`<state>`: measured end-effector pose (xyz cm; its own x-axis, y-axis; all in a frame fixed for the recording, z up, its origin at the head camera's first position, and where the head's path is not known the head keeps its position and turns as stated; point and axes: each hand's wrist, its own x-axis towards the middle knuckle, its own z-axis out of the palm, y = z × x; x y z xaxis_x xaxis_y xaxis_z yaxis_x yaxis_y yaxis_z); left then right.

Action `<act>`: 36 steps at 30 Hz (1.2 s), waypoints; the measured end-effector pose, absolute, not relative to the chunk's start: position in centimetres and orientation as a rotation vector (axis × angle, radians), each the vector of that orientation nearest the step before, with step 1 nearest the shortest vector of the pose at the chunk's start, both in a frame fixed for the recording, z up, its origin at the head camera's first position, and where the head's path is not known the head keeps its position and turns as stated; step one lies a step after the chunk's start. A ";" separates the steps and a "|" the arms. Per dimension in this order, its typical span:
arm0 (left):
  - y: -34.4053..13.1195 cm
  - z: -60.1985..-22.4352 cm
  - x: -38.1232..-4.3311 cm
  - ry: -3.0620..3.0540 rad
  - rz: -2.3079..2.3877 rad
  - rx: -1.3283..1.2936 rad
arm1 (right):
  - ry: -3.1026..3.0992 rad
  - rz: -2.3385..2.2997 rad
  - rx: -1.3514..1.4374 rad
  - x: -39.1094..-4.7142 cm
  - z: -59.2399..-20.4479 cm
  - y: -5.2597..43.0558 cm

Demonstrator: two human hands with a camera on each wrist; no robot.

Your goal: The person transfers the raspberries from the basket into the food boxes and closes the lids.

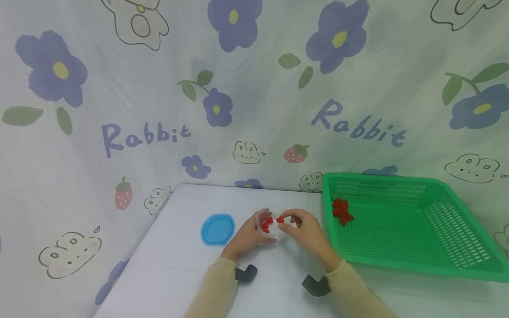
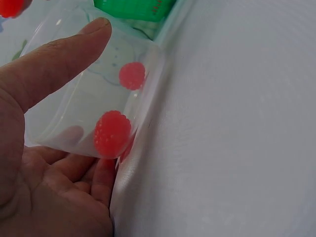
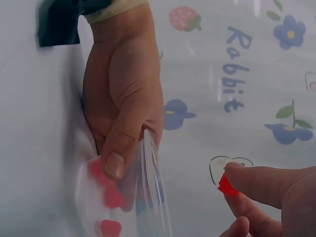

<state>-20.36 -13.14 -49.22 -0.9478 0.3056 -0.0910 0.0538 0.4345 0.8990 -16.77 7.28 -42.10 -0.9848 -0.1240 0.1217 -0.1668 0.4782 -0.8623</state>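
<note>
My left hand (image 1: 248, 234) grips a clear plastic cup (image 2: 74, 113), which leans on its side with its mouth towards my right hand. Inside it lie several red raspberry-shaped pieces (image 2: 112, 134). Thumb and fingers of my right hand (image 1: 306, 227) pinch another red raspberry-shaped piece (image 3: 227, 185) just outside the cup's mouth. A blue lid (image 1: 218, 229) lies on the table to the left of my left hand.
A green perforated basket (image 1: 381, 260) stands at the right, with a cluster of red pieces (image 1: 342, 211) in its left corner. Behind the white table (image 1: 171, 274) hangs a curtain (image 1: 254, 110) printed with flowers and rabbits.
</note>
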 end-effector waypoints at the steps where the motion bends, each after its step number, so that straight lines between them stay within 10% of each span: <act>1: -13.1 -49.2 -20.4 2.447 1.526 0.316 | -2.655 1.568 0.266 -16.8 -42.2 7.1; 36: -13.3 -49.1 -20.4 2.442 1.550 0.373 | -2.676 1.326 0.246 -16.6 -45.1 4.5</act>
